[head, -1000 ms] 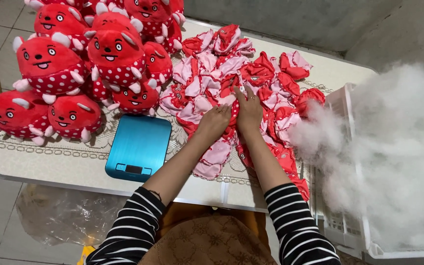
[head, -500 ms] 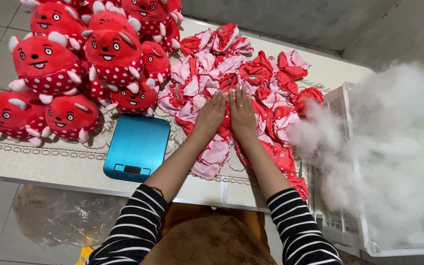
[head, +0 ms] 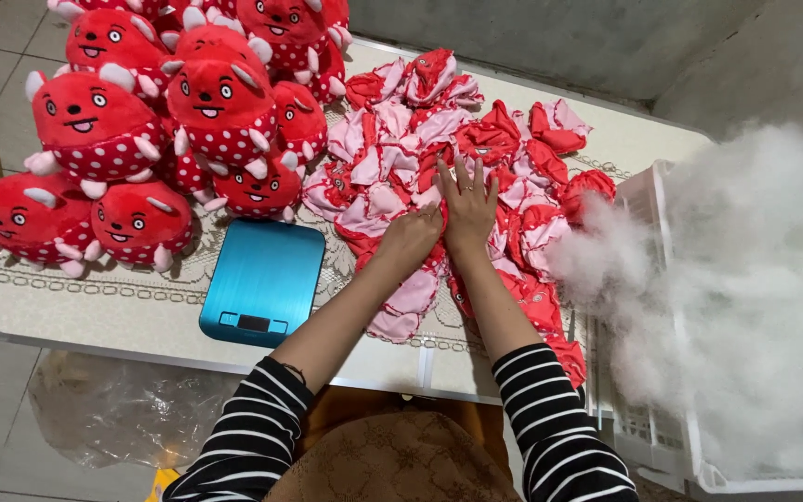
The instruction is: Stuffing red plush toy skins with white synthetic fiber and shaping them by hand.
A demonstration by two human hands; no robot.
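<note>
A heap of flat, unstuffed red and pink plush skins (head: 392,149) covers the middle of the white table (head: 95,311). My left hand (head: 413,232) has its fingers curled into the skins at the heap's near side. My right hand (head: 467,203) lies flat on the heap just beside it, fingers spread. Whether the left hand grips a skin is hard to see. Both forearms reach up from striped sleeves.
Several stuffed red plush toys (head: 220,98) with dotted bellies are piled at the table's left. A blue flat kitchen scale (head: 265,281) lies in front of them. A white crate (head: 648,200) heaped with white stuffing fibre (head: 745,288) stands at the right. A clear plastic bag (head: 109,409) lies on the floor.
Both hands have shifted slightly along the heap of skins. The left hand's fingers have curled in; the right hand's fingers have spread flat.
</note>
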